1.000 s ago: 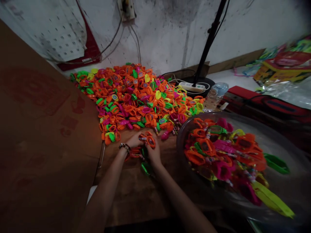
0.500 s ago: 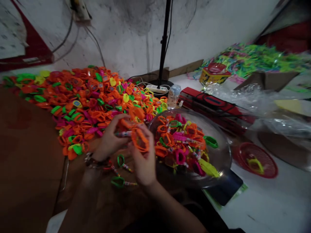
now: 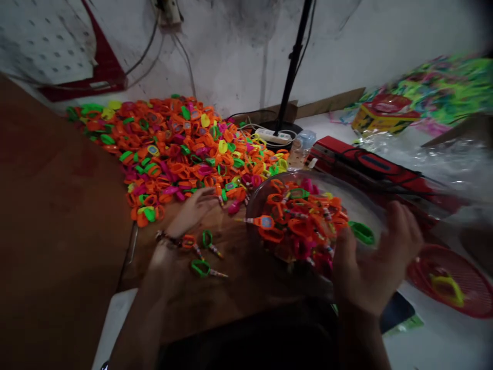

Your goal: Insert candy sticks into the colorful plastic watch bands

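Note:
My left hand (image 3: 196, 208) reaches over the brown tabletop beside a heap of bright plastic toy watches (image 3: 173, 139). Its fingers are stretched out and somewhat blurred, with nothing visible in them. My right hand (image 3: 373, 262) hovers at the right side of a clear round basin (image 3: 375, 205), thumb and fingers spread, holding nothing. Inside the basin lie orange, pink and green toy watches (image 3: 300, 226), several with thin patterned sticks attached. An orange watch (image 3: 265, 222) lies by the basin's left rim, its stick poking outward. Two green watches (image 3: 201, 267) and an orange one (image 3: 188, 241) rest near my left wrist.
Behind the basin are a red machine (image 3: 370, 164) with a black cable, a power strip (image 3: 273, 136) and a black pole (image 3: 292, 67). On the right, a red basket (image 3: 466, 288) holds a yellow piece. Clear plastic bags (image 3: 435, 154) and a yellow box (image 3: 385, 118) stand farther back.
My hands were together holding an orange watch and a patterned stick. They have parted: the right moved over the basin and opened, the left moved toward the heap, emptied. The view shifted.

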### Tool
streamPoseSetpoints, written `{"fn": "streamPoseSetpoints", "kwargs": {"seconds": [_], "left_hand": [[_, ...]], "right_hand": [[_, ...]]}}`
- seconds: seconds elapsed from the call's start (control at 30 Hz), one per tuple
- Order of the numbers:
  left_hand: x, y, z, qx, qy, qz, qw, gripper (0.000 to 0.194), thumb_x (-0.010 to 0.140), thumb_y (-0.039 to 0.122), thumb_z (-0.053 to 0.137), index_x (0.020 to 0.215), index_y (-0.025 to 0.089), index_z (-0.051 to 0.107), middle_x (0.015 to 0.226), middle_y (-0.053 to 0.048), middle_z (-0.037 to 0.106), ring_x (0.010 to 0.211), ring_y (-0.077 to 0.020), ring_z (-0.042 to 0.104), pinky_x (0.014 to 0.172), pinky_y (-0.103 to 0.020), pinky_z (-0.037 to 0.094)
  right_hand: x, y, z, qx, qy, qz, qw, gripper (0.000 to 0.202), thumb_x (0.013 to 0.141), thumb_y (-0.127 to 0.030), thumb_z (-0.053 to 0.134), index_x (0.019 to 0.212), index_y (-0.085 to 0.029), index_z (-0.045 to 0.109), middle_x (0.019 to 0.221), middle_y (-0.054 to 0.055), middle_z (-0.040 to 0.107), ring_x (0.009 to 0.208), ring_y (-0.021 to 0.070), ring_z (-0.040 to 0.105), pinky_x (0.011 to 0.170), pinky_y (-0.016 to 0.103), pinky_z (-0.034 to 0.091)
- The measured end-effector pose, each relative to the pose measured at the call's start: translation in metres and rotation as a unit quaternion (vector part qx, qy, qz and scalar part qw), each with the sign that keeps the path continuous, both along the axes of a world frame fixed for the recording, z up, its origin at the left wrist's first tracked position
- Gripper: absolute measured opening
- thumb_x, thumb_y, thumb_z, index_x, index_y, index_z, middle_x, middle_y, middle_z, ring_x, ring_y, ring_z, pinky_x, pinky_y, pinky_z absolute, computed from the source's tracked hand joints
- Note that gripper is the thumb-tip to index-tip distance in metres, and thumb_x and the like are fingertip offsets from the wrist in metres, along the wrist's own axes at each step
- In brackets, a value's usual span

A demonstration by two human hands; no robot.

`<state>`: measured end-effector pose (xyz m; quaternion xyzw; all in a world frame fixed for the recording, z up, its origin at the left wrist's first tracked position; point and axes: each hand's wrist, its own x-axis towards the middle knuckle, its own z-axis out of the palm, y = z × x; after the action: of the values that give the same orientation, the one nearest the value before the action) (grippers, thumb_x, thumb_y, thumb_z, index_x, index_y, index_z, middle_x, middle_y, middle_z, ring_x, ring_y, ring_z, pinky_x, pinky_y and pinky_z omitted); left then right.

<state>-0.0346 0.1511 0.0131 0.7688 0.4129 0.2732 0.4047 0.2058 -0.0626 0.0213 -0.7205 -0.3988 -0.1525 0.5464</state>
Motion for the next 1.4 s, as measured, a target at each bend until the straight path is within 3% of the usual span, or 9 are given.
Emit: {"fn": "streamPoseSetpoints", "kwargs": {"seconds": [0.2,0.43,0.63,0.8,1.0,1.1,1.2,1.3,1.4], "left_hand": [[-0.128,-0.041,-0.063,0.062,0.326,0.101,0.938,0.088,0.053,0.058,0.077,0.13,0.025,0.049,0.143,-0.012,0.039,0.135,-0.0359,0.029,0.109,-0.054,0.024],[-0.116,-0.06,-0.102,0.078,0.287,0.062,0.953,0.061,0.076,0.037,0.066,0.133,0.026,0.046,0.135,-0.01,0.048,0.125,-0.027,0.044,0.105,-0.046,0.034],[-0.105,-0.058,-0.105,0.1,0.233,0.05,0.966,0.031,0.085,0.023,0.05,0.115,0.02,0.058,0.115,-0.008,0.062,0.11,-0.0217,0.055,0.099,-0.04,0.042],[-0.079,-0.077,-0.047,0.12,0.151,0.048,0.98,0.03,0.09,0.03,0.046,0.117,0.024,0.056,0.118,-0.005,0.062,0.11,-0.0204,0.056,0.097,-0.037,0.045],[0.068,-0.093,0.025,0.199,-0.042,-0.073,0.976,0.029,0.089,0.03,0.053,0.117,0.021,0.057,0.117,-0.006,0.063,0.11,-0.018,0.056,0.098,-0.033,0.044],[0.113,-0.07,0.003,0.198,-0.061,-0.109,0.972,0.038,0.085,0.026,0.058,0.122,0.017,0.053,0.125,-0.009,0.058,0.116,-0.0176,0.053,0.101,-0.032,0.042],[0.094,-0.03,-0.04,0.113,-0.001,0.132,0.985,0.024,0.085,0.019,0.055,0.107,0.021,0.062,0.114,-0.005,0.063,0.111,-0.0151,0.054,0.1,-0.029,0.039],[0.057,0.006,-0.079,0.051,0.041,0.231,0.971,0.016,0.078,0.015,0.062,0.093,0.015,0.065,0.099,-0.011,0.065,0.106,-0.0219,0.056,0.096,-0.036,0.04],[0.045,0.028,-0.103,0.002,0.051,0.261,0.964,0.009,0.078,0.019,0.065,0.085,0.014,0.065,0.09,-0.009,0.066,0.098,-0.0203,0.059,0.09,-0.034,0.043]], "right_hand": [[-0.125,0.022,-0.06,-0.124,-0.123,0.405,0.898,0.063,0.079,-0.014,0.051,0.14,-0.021,0.037,0.124,0.016,0.054,0.113,0.0261,0.053,0.088,0.042,0.049],[-0.184,0.072,-0.135,-0.341,-0.145,0.429,0.824,0.061,0.074,-0.042,0.068,0.129,-0.021,0.052,0.141,0.02,0.039,0.127,0.0392,0.037,0.099,0.057,0.031],[-0.157,0.08,-0.127,-0.302,-0.114,0.455,0.83,0.049,0.077,-0.019,0.062,0.124,-0.015,0.054,0.113,0.015,0.058,0.102,0.0266,0.052,0.087,0.04,0.047],[-0.132,0.048,-0.086,-0.181,-0.124,0.409,0.886,0.054,0.076,-0.011,0.06,0.127,-0.021,0.05,0.109,0.012,0.057,0.097,0.024,0.053,0.08,0.036,0.05],[-0.028,0.014,-0.022,-0.067,-0.227,0.016,0.971,0.061,0.08,-0.041,0.062,0.136,-0.025,0.044,0.101,0.013,0.059,0.091,0.03,0.056,0.079,0.046,0.047],[0.019,0.013,-0.016,-0.216,-0.211,-0.058,0.951,0.06,0.084,-0.056,0.047,0.127,-0.014,0.056,0.101,0.02,0.062,0.092,0.0387,0.057,0.076,0.054,0.047],[0.028,0.008,-0.018,-0.298,-0.186,-0.054,0.935,0.061,0.086,-0.058,0.039,0.127,-0.016,0.056,0.114,0.021,0.059,0.1,0.0441,0.055,0.08,0.063,0.043],[-0.002,-0.003,-0.025,-0.23,-0.177,-0.084,0.953,0.059,0.083,-0.053,0.051,0.131,-0.019,0.052,0.136,0.021,0.043,0.119,0.0486,0.042,0.092,0.07,0.031],[-0.055,-0.003,-0.046,-0.134,-0.163,0.058,0.976,0.061,0.084,-0.028,0.056,0.141,-0.02,0.037,0.145,0.02,0.031,0.127,0.0415,0.036,0.098,0.063,0.031]]}}
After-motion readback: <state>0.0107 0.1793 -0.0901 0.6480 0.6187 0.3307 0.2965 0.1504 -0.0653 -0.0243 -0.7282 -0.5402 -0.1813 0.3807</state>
